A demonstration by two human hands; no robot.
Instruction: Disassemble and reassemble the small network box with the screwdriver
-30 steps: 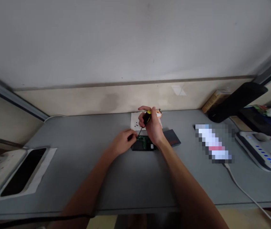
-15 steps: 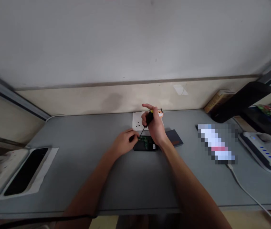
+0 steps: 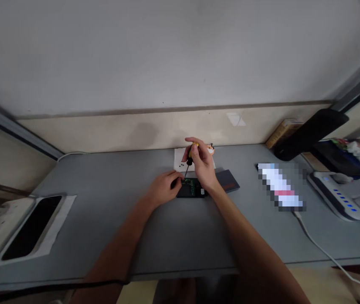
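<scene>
My right hand (image 3: 203, 165) gripped the screwdriver (image 3: 189, 164), tip on the circuit board (image 3: 193, 187) mid-bench (image 3: 110, 202). My left hand (image 3: 164, 188) pinched the board's left edge, beside a grey cover (image 3: 229, 181).

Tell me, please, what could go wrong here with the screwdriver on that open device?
1. The screwdriver tip rests on the bare green circuit board; a slip could scratch it.
2. The left hand steadies the device right beside the tip and might get jabbed.
3. The tiny loose screws on the white paper sit near the right hand and could scatter.
</scene>
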